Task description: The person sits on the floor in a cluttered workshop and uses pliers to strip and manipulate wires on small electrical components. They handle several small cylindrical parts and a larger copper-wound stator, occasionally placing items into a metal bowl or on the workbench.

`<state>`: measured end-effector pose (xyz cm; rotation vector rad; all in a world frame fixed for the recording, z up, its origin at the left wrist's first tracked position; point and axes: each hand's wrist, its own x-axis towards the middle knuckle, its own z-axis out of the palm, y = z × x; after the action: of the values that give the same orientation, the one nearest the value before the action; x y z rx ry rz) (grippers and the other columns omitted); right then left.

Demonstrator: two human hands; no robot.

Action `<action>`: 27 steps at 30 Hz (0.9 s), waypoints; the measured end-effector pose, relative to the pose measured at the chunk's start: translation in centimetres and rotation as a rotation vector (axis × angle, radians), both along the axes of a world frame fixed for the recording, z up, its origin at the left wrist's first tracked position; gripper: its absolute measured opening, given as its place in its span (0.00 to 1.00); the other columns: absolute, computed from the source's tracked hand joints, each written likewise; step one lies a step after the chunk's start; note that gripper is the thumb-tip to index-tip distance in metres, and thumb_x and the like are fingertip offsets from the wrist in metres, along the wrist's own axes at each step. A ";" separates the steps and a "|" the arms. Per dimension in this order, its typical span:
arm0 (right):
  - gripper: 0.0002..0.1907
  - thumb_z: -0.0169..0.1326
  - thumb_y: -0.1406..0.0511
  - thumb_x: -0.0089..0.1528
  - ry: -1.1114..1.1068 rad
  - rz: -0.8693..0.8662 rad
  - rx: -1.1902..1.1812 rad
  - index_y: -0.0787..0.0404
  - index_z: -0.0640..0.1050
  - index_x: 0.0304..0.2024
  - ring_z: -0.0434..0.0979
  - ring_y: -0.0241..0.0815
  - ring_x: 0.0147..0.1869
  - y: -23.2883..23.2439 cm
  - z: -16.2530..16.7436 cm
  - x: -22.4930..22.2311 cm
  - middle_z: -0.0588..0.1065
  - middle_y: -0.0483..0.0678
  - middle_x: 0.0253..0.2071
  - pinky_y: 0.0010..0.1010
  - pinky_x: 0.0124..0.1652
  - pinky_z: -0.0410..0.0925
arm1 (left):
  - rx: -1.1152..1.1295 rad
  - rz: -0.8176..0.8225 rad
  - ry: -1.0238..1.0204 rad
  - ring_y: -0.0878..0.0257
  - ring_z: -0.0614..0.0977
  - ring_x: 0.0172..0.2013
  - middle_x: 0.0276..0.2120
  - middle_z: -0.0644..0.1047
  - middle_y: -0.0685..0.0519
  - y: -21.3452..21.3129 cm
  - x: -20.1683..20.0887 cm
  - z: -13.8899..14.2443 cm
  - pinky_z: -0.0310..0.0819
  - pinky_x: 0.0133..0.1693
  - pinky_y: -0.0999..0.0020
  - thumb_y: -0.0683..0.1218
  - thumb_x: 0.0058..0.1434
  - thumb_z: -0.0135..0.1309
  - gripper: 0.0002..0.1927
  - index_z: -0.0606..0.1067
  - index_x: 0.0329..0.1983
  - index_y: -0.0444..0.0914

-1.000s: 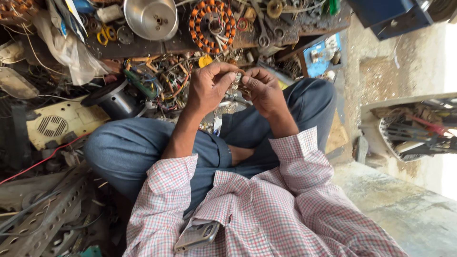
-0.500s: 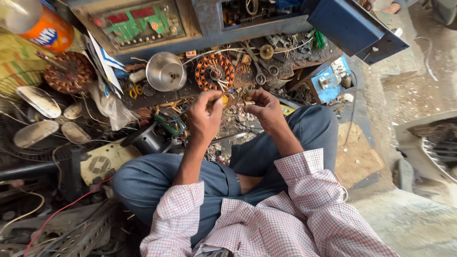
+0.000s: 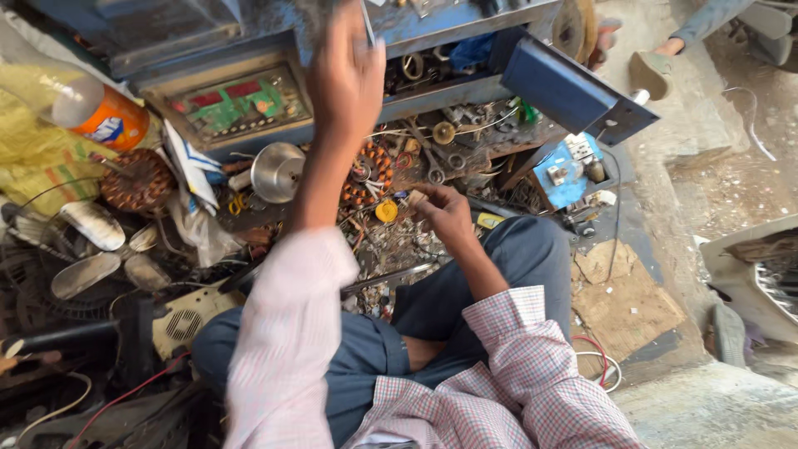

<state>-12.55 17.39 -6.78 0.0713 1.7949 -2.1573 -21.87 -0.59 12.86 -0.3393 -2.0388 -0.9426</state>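
From the head camera, the left hand point(image 3: 347, 79) is raised to the blue shelf point(image 3: 449, 25), blurred, fingers pinching a thin metal tool point(image 3: 366, 21). The right hand point(image 3: 445, 214) hangs low above the cluttered bench point(image 3: 499, 141), fingertips pinched on a small part point(image 3: 413, 199) just beside the copper-wound motor coil point(image 3: 370, 170).

1. The left hand point(image 3: 347, 79) has been lifted away from the right hand point(image 3: 443, 214) and is now raised, blurred, in front of the blue metal cabinet point(image 3: 573, 91).
2. The right hand has been left alone, low before the cabinet, just right of the copper-wound stator point(image 3: 371, 172), fingers curled on a small part.
3. The view has been tilted up, so that more of the cabinet is shown.
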 end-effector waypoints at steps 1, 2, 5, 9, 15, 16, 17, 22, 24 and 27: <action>0.15 0.57 0.69 0.62 0.003 0.027 -0.007 0.63 0.79 0.52 0.77 0.32 0.28 0.1 0.3 0.0 0.81 0.46 0.31 0.25 0.26 0.69 | -0.055 -0.042 -0.171 0.48 0.85 0.45 0.43 0.81 0.43 -0.2 2.7 -0.8 0.79 0.47 0.57 0.46 0.70 0.59 0.16 0.73 0.57 0.35; 0.16 0.57 0.69 0.62 0.002 0.052 -0.014 0.63 0.79 0.53 0.76 0.32 0.28 -0.1 0.5 0.1 0.81 0.47 0.32 0.24 0.26 0.68 | -0.042 -0.162 -0.319 0.50 0.85 0.49 0.48 0.81 0.42 -0.4 6.0 -1.8 0.80 0.51 0.59 0.47 0.69 0.57 0.20 0.72 0.61 0.33; 0.14 0.60 0.68 0.63 0.034 0.175 0.050 0.65 0.81 0.51 0.78 0.33 0.30 -0.8 0.8 1.3 0.81 0.47 0.32 0.24 0.29 0.71 | -0.288 -0.328 -0.576 0.46 0.84 0.45 0.43 0.81 0.41 -2.0 14.5 -4.7 0.79 0.48 0.56 0.45 0.55 0.66 0.21 0.78 0.52 0.35; 0.12 0.60 0.67 0.65 0.066 0.415 0.009 0.69 0.82 0.48 0.79 0.32 0.33 -2.8 0.1 3.8 0.81 0.46 0.34 0.24 0.32 0.72 | -0.191 -0.282 -0.689 0.44 0.82 0.47 0.48 0.79 0.40 -3.6 20.6 -8.9 0.77 0.47 0.55 0.41 0.50 0.66 0.24 0.77 0.51 0.34; 0.21 0.60 0.68 0.64 -0.040 0.524 0.046 0.67 0.78 0.60 0.77 0.34 0.40 -4.5 -1.3 5.3 0.81 0.48 0.43 0.27 0.37 0.71 | -0.271 -0.139 -0.682 0.46 0.83 0.43 0.41 0.79 0.45 -4.6 20.6 -14.8 0.78 0.45 0.54 0.36 0.53 0.61 0.15 0.78 0.44 0.38; 0.24 0.59 0.68 0.64 -0.042 0.549 -0.004 0.65 0.74 0.62 0.78 0.35 0.44 -4.5 -1.4 5.1 0.80 0.47 0.47 0.28 0.41 0.73 | -0.328 -0.122 -0.670 0.46 0.83 0.43 0.40 0.79 0.45 -4.8 20.3 -15.3 0.78 0.45 0.53 0.35 0.54 0.61 0.14 0.78 0.43 0.38; 0.26 0.57 0.69 0.63 -0.038 0.576 -0.054 0.63 0.71 0.65 0.79 0.36 0.49 -4.4 -1.5 4.9 0.79 0.47 0.51 0.29 0.44 0.74 | -0.330 -0.114 -0.677 0.46 0.83 0.42 0.39 0.78 0.45 -5.0 20.1 -15.6 0.77 0.44 0.52 0.36 0.54 0.61 0.12 0.77 0.42 0.38; 0.28 0.51 0.68 0.66 -0.187 0.563 -0.271 0.65 0.67 0.69 0.79 0.43 0.58 -4.1 -1.5 4.5 0.77 0.49 0.57 0.36 0.56 0.74 | -0.189 -0.135 -0.757 0.46 0.82 0.39 0.38 0.78 0.43 -5.8 20.0 -15.3 0.77 0.41 0.53 0.41 0.51 0.65 0.13 0.76 0.38 0.36; 0.26 0.50 0.67 0.68 -0.198 0.565 -0.322 0.66 0.68 0.69 0.79 0.43 0.58 -4.1 -1.4 4.6 0.78 0.49 0.57 0.36 0.58 0.74 | -0.146 -0.153 -0.739 0.47 0.83 0.39 0.37 0.79 0.44 -5.8 20.3 -14.8 0.78 0.41 0.54 0.43 0.51 0.66 0.14 0.77 0.39 0.36; 0.23 0.52 0.66 0.68 -0.237 0.530 -0.389 0.68 0.71 0.65 0.80 0.43 0.54 -4.0 -1.2 4.6 0.78 0.50 0.54 0.38 0.54 0.75 | -0.066 -0.163 -0.706 0.47 0.83 0.40 0.39 0.81 0.44 -5.5 20.4 -14.2 0.78 0.43 0.55 0.43 0.51 0.67 0.15 0.78 0.41 0.36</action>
<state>-7.94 13.37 -7.94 -0.2093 1.0854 -1.9606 -1.50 -6.14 -1.38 -0.2246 -2.7172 -1.2149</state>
